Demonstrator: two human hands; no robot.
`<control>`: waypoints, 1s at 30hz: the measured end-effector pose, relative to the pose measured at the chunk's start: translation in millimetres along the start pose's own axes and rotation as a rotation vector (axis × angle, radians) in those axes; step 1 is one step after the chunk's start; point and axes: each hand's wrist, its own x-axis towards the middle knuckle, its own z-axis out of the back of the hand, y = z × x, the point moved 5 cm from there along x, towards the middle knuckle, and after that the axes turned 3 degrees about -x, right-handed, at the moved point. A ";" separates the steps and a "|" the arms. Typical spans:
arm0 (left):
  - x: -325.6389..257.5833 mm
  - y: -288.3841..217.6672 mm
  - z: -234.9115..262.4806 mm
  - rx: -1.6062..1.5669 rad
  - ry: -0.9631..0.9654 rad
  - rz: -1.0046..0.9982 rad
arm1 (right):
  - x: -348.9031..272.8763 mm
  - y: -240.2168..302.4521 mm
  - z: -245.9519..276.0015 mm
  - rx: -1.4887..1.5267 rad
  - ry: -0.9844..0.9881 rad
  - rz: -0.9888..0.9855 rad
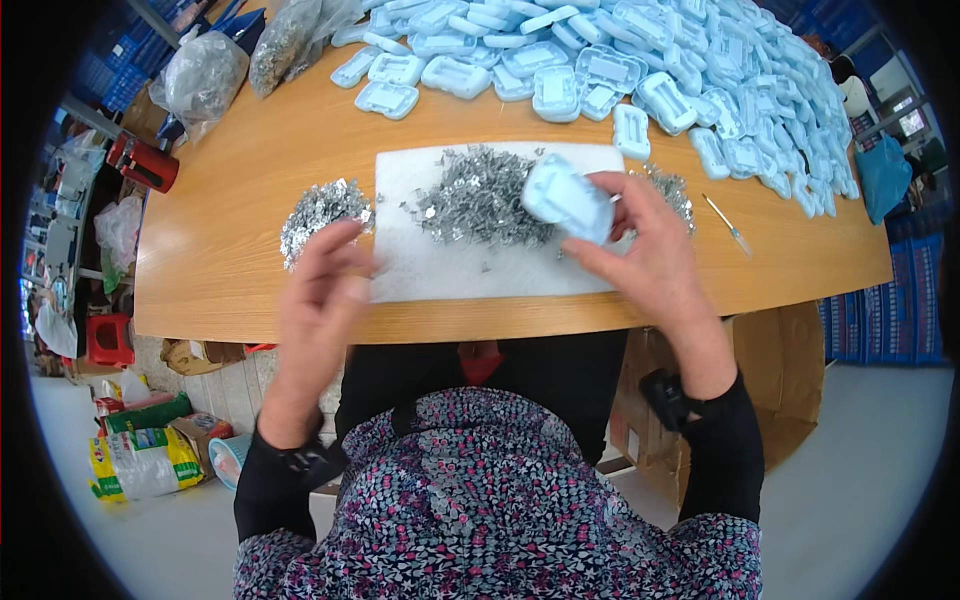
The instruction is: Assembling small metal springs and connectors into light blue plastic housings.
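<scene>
My right hand grips a light-blue plastic casing by its right side, thumb below and fingers behind. The casing is tilted above a white foam sheet, partly covering a heap of small silvery metal pieces. My left hand is beside a smaller heap of shiny metal pieces at the sheet's left edge. Its fingers are bent and blurred by motion, so anything between them is not visible. Behind my right hand, another heap of metal pieces partly shows.
A large pile of light-blue casings covers the table's far right. A pen-like tool lies at right. Clear plastic bags and a red container stand at left. A cardboard box sits under the table's right edge.
</scene>
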 end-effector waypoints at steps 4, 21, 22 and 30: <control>11.6 -2.4 -76.3 -0.326 0.239 -0.028 | -23.7 52.0 -61.6 0.341 0.063 -0.054; 8.4 51.9 -24.4 -0.759 0.226 0.442 | -41.2 -31.1 -21.0 -0.012 -0.132 -0.243; 8.7 53.4 -26.0 -0.762 0.231 0.446 | -39.4 -29.0 -13.4 -0.091 -0.184 -0.199; 11.5 61.3 -31.1 -0.577 0.154 0.470 | -63.3 -76.8 47.6 -0.126 -0.346 -0.320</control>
